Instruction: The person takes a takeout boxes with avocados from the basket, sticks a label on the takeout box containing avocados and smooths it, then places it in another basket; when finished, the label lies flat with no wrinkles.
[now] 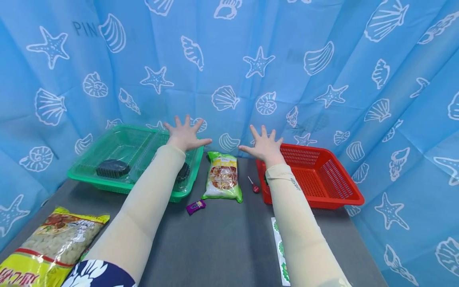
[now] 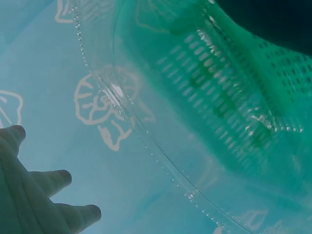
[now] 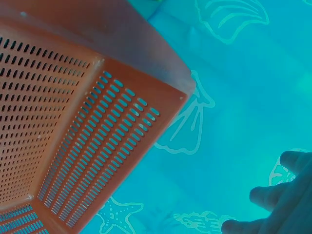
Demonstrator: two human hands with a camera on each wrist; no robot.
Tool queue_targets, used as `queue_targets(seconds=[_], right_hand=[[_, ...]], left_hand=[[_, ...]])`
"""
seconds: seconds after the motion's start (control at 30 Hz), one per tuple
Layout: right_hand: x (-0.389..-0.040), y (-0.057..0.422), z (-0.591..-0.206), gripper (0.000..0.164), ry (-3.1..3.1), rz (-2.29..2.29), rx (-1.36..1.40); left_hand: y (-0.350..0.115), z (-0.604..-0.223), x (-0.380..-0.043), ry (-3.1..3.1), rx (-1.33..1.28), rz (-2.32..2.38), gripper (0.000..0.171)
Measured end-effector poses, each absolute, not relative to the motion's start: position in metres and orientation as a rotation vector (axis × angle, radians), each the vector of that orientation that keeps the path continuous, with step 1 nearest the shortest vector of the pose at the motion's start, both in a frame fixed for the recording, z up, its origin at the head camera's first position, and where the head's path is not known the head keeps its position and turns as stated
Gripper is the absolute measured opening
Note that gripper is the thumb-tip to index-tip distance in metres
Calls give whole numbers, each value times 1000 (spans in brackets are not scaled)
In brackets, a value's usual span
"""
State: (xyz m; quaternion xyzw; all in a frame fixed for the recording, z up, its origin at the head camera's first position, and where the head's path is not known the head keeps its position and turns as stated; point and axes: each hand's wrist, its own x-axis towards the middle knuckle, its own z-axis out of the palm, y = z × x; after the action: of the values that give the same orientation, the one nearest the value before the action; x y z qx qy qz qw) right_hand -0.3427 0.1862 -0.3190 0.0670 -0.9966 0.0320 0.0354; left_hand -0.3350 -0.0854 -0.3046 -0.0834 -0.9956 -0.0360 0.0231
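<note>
Both hands reach forward with fingers spread, holding nothing. My left hand (image 1: 184, 134) is raised over the right rear of a green basket (image 1: 190, 183), in which clear plastic trays (image 1: 123, 145) and a dark oval object (image 1: 112, 168) lie. Over the left rear corner of a red perforated basket (image 1: 322, 175) hovers my right hand (image 1: 265, 147). Between the hands lies a green and yellow snack bag (image 1: 223, 176). A purple wrapped candy (image 1: 195, 207) sits nearer, and a red lollipop (image 1: 255, 187) lies beside the red basket.
A large yellow bag of pale food pieces (image 1: 53, 243) lies at the front left of the grey table (image 1: 215, 243). Partly under the right forearm is a white strip with green stickers (image 1: 281, 251). A blue shell-patterned curtain (image 1: 229, 71) hangs behind and on both sides.
</note>
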Motion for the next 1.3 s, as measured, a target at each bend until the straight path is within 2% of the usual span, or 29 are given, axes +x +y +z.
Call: queue_targets(seconds=[0.37,0.6,0.9,1.1,1.3], right_hand=[[-336,190,-318,86,-3019,205,185],[-313,191,-304,74,-2792,693,78],[-248,200,-302,52,-2251,1436,75],[-211,208,-325,41,-2009,1691,42],[-184,211,-358,38,-1819,1845,-51]], left_hand=[[-86,-289,-329,-3041,-309,-295,87],[-89,-280,-313,-2924,-465,-720,84],[-111,-276,-245,-2543,-537,-1267,68],[-126,-292,-195,-2304,-570,-1530,59],[-129,-321,-153,-2202,-513,-1717,57]])
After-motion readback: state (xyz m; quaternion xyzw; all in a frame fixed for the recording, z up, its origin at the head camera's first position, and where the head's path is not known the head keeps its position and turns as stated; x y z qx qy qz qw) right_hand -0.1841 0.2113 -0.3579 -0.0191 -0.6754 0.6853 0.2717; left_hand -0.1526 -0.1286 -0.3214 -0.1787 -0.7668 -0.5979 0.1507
